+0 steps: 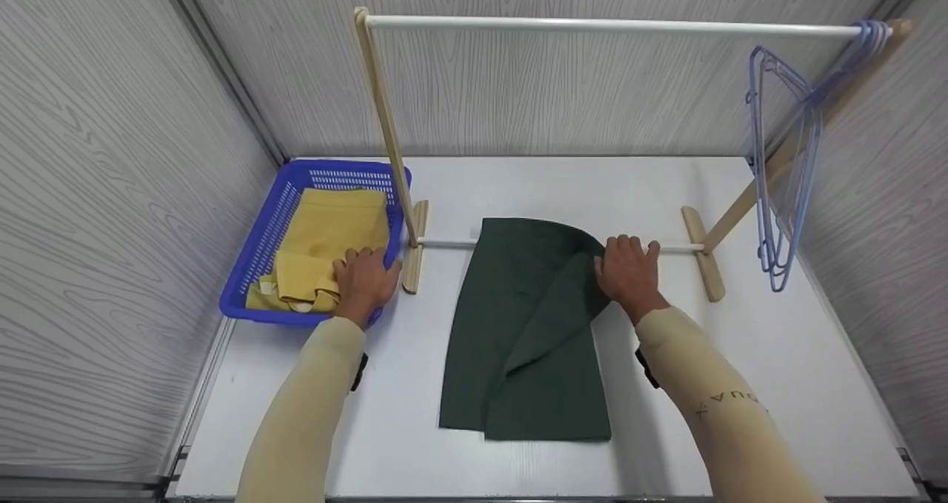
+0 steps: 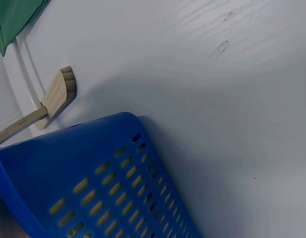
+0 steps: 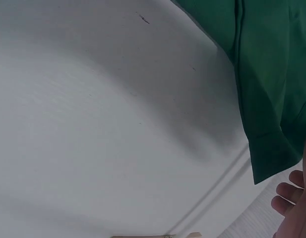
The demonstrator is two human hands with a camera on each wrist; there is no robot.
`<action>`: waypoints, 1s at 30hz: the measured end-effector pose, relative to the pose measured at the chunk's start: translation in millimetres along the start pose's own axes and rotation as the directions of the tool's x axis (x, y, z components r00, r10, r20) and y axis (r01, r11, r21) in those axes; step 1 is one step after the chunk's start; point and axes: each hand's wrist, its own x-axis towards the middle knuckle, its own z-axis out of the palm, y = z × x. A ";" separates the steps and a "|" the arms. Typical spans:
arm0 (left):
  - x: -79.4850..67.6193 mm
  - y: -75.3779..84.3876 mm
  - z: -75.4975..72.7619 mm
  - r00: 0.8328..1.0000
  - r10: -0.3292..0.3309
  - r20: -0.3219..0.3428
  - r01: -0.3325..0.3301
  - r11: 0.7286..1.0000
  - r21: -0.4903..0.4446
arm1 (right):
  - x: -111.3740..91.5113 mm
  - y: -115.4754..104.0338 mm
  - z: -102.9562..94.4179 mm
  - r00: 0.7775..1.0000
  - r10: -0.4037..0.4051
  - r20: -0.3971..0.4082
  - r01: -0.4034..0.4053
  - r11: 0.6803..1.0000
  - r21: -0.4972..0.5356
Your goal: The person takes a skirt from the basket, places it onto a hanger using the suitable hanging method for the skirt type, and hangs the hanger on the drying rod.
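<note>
A dark green skirt-like garment [image 1: 518,303] lies on the white table, its right part folded over at a slant. My right hand [image 1: 629,270] holds its upper right corner; in the right wrist view, fingers [image 3: 287,192] show beside the green cloth [image 3: 267,99]. At the left stands a blue perforated basket [image 1: 255,255] with yellow folded clothes [image 1: 337,218] in it. My left hand [image 1: 366,277] grips the basket's right rim, fingers inside over the yellow cloth and thumb on the outer side. In the left wrist view the basket wall [image 2: 78,144] hides most of that hand.
A clothes rack with a white top bar [image 1: 592,24] and wooden posts [image 1: 385,118] spans the table. Several blue-purple hangers [image 1: 803,118] hang at its right end. Its lower bar [image 1: 448,243] passes behind the garment. Grey wood-patterned walls [image 1: 111,192] enclose the table.
</note>
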 end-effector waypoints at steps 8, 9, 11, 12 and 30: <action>-4.4 -0.5 2.2 1.000 0.005 -0.010 -0.004 1.000 0.006 | -11.7 8.4 22.1 0.987 0.137 0.086 -0.145 0.985 0.095; -4.6 -0.8 2.1 1.000 0.007 -0.014 -0.007 1.000 0.011 | -12.2 8.7 22.9 0.986 0.142 0.086 -0.151 0.984 0.097; -4.9 -0.9 2.2 1.000 0.010 -0.019 -0.009 1.000 0.020 | -12.4 8.5 23.4 0.985 0.148 0.087 -0.156 0.983 0.100; -5.0 -0.9 2.2 1.000 0.010 -0.022 -0.010 1.000 0.022 | -12.0 8.5 23.5 0.984 0.151 0.092 -0.160 0.982 0.103; -6.6 13.1 -0.1 0.956 0.129 -0.264 -0.077 0.978 0.196 | -0.5 -9.4 11.3 0.988 -0.064 -0.144 0.056 0.997 -0.057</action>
